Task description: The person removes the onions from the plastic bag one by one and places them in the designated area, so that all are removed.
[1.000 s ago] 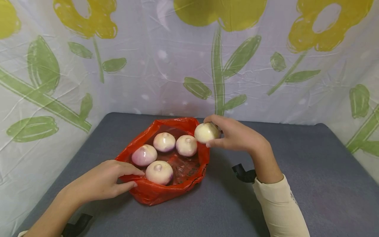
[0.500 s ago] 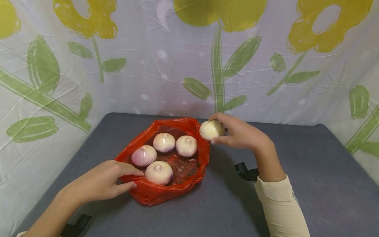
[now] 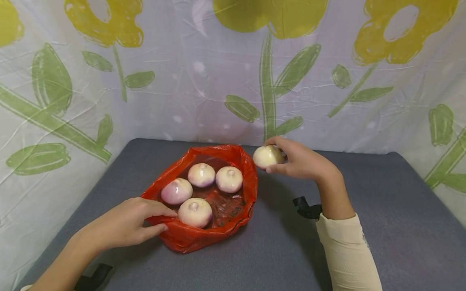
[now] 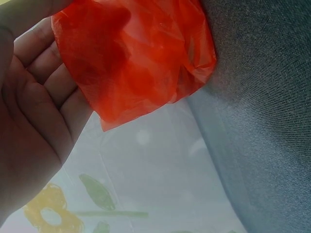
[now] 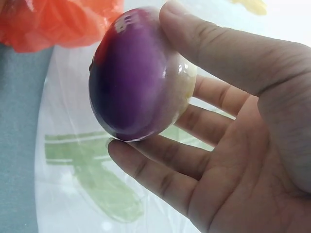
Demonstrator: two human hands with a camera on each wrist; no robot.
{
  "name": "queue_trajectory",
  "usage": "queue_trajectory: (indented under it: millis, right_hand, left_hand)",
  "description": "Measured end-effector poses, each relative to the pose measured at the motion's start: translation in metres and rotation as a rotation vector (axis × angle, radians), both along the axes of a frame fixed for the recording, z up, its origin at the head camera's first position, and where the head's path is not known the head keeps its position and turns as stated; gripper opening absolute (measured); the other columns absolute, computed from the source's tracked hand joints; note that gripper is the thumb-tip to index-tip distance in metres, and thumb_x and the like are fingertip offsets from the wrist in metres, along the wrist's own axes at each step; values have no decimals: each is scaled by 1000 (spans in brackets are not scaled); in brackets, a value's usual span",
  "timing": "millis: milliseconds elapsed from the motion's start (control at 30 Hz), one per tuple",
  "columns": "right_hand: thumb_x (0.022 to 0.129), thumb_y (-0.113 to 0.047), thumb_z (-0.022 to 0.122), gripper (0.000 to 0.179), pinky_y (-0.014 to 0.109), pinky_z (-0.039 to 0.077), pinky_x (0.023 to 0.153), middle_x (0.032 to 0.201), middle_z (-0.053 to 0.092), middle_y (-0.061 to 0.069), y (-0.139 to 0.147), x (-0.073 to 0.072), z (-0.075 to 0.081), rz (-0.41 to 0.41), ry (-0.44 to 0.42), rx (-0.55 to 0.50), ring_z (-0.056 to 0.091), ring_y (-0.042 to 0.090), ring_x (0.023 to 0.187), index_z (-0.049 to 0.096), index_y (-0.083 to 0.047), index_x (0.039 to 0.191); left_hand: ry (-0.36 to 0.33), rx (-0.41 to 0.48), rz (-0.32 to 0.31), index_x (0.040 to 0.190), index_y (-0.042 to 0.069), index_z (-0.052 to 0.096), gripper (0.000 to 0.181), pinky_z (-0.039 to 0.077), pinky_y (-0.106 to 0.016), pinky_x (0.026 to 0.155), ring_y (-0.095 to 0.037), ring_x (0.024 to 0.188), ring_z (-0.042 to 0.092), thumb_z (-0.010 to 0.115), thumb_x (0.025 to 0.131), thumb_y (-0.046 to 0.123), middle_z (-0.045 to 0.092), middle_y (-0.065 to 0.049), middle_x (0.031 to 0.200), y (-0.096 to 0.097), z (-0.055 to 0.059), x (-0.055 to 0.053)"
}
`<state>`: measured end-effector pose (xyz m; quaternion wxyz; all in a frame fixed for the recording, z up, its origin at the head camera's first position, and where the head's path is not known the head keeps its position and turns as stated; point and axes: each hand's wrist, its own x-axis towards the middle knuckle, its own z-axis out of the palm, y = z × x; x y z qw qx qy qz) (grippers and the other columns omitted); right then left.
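Observation:
A red plastic bag (image 3: 251,182) stands with its mouth spread wide on the grey table. Several glossy white-and-purple onions (image 3: 195,212) sit inside it, apart from one another at the back and close together at the front left. My left hand (image 3: 127,221) pinches the bag's near-left rim between thumb and fingers; the left wrist view has the red film (image 4: 141,63) between them. To the right of the bag, my right hand (image 3: 303,161) holds one more onion (image 3: 267,157) in the air. Its purple underside (image 5: 133,77) shows in the right wrist view, gripped by thumb and fingertips.
The grey table (image 3: 393,226) reaches back to a white curtain (image 3: 174,81) printed with yellow flowers and green leaves. That curtain also hangs at both sides. A black strap piece (image 3: 307,208) juts from the right wrist.
My right hand has moved to the right with the onion, from over the bag's right rim to just beyond it. The left hand and the bag have stayed put.

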<state>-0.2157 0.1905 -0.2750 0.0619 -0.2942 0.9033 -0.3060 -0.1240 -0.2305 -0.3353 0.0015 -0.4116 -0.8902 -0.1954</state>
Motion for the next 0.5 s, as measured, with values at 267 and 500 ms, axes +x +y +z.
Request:
queue_trajectory:
  millis: [267, 500]
  right_hand:
    - [88, -15, 79, 52, 42, 48, 79, 116, 59, 12, 6, -8, -9, 0, -13, 14, 57, 29, 97, 51, -4, 131]
    - [89, -18, 78, 55, 43, 48, 81, 119, 58, 16, 8, -13, -15, -9, -41, 36, 57, 30, 99, 50, -1, 134]
  left_hand:
    - [4, 3, 0, 115, 23, 75, 33, 57, -40, 83, -5, 95, 65, 81, 84, 16, 69, 17, 106, 0, -1, 0]
    - [7, -1, -10, 116, 22, 75, 33, 56, -40, 83, -5, 97, 65, 80, 84, 15, 69, 16, 108, 1, 0, 0]
